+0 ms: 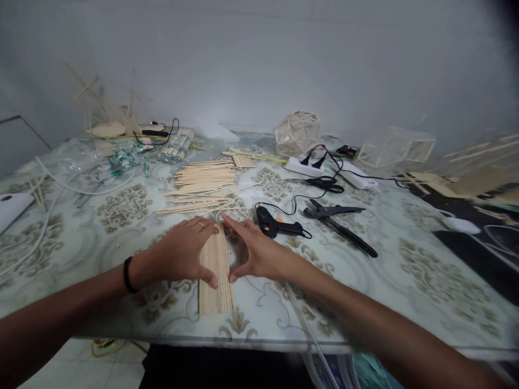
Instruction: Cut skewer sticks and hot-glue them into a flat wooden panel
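A flat panel of wooden sticks [216,286] laid side by side lies on the patterned table [121,216], near the front edge. My left hand [182,254] rests flat on the panel's left side, fingers stretched out and thumb touching the sticks. My right hand [255,251] presses against the panel's right edge, fingers straight and thumb down at the panel. Neither hand grips anything. A black band circles my left wrist.
A loose pile of wooden sticks [203,181] lies behind the panel. A black glue gun [275,224] and black pliers [338,224] sit to the right, with a white power strip [304,166] and cables behind. Stick-frame models [297,132] stand at the back.
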`<act>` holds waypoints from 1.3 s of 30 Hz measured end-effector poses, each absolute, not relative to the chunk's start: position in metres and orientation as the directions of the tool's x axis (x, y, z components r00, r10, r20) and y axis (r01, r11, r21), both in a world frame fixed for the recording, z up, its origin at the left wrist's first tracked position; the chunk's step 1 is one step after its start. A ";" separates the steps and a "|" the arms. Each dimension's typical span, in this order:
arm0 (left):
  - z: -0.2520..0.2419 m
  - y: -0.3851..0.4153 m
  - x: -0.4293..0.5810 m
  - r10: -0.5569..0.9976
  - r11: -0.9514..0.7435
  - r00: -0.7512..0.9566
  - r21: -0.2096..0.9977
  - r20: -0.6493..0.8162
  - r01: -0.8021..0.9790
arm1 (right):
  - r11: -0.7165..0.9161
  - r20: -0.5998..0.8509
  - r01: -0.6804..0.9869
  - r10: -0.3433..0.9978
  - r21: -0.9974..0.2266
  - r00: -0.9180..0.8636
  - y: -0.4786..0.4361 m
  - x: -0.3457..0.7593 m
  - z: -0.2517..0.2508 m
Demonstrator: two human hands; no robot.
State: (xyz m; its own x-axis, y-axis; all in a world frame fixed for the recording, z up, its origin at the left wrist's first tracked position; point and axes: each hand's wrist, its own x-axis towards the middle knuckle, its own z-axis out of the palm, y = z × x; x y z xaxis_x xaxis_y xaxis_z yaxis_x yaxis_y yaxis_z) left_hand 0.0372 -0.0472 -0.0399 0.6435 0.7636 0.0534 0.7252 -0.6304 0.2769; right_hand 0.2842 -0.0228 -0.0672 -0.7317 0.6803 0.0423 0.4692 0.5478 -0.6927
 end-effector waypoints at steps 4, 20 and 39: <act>-0.042 -0.048 0.035 0.757 -0.643 0.650 0.249 0.062 0.724 | 0.554 0.043 0.475 0.680 -0.684 -0.732 -0.022 0.284 -0.069; -0.045 -0.044 0.034 0.732 -0.663 0.677 0.303 0.075 0.684 | 0.550 0.052 0.469 0.685 -0.691 -0.727 -0.022 0.288 -0.074; -0.042 -0.042 0.035 0.720 -0.668 0.691 0.342 0.070 0.661 | 0.537 0.038 0.476 0.690 -0.697 -0.723 -0.021 0.285 -0.073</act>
State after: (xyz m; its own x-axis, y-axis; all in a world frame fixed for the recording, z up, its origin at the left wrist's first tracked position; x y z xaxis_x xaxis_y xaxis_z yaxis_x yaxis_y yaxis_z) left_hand 0.0354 -0.0421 -0.0421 0.6906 0.7199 0.0697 0.6614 -0.6676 0.3419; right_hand 0.2855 -0.0208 -0.0727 -0.7233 0.6895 0.0376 0.4756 0.5369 -0.6968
